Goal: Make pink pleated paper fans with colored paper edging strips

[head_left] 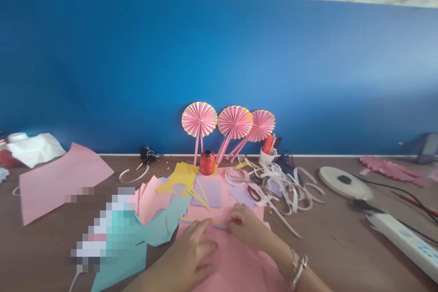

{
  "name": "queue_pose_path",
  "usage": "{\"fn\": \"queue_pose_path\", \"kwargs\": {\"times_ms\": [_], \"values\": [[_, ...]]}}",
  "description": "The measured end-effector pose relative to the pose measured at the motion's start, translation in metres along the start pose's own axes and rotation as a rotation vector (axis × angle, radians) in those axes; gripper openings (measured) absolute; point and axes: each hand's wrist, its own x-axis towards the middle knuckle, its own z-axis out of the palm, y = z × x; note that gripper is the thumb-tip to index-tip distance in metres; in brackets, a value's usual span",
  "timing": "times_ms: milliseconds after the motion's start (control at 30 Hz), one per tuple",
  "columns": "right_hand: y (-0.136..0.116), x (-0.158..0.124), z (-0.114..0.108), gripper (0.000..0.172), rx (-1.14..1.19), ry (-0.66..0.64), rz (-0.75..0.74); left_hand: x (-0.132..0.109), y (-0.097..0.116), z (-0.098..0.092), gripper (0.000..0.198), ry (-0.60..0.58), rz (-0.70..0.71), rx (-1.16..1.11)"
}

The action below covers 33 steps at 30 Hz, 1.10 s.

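A pink paper sheet (236,260) lies on the brown table (342,246) in front of me. My left hand (191,255) rests flat on it, fingers stretched toward its far edge. My right hand (246,226), with a bracelet at the wrist, pinches a thin yellow paper strip (205,221) lying along that edge. Beyond the sheet lie lilac paper pieces (212,191) and yellow paper scraps (183,174).
Three pink pleated paper fans (233,122) lean on the blue wall. An orange thread spool (207,162), scissors (251,189), curled white strips (290,187), a pen cup (268,150), a white round device (342,182), a power strip (407,237), pink (58,180) and teal (164,223) sheets surround me.
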Motion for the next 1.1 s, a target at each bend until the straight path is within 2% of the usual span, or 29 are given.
{"fn": "queue_pose_path", "kwargs": {"times_ms": [100, 267, 700, 900, 1100], "values": [[-0.0010, -0.0009, -0.0006, 0.022, 0.012, 0.001, 0.002, -0.0004, 0.0006, -0.0003, 0.037, -0.028, -0.031, 0.007], [-0.0019, -0.0009, -0.0014, 0.020, 0.006, -0.011, -0.006, -0.0008, 0.0003, 0.0005, 0.034, 0.008, 0.001, 0.019], [0.0015, -0.0002, 0.0012, 0.020, -0.010, 0.012, -0.005, 0.0003, 0.0017, -0.0014, 0.035, -0.011, -0.002, 0.027], [-0.0004, -0.0006, 0.0009, 0.022, -0.030, 0.021, 0.014, 0.0008, 0.0047, -0.0053, 0.036, -0.078, 0.027, 0.111], [0.0046, 0.0015, 0.0058, 0.021, -0.066, 0.038, -0.012, 0.0025, 0.0054, -0.0009, 0.032, -0.087, 0.041, 0.186]]}}
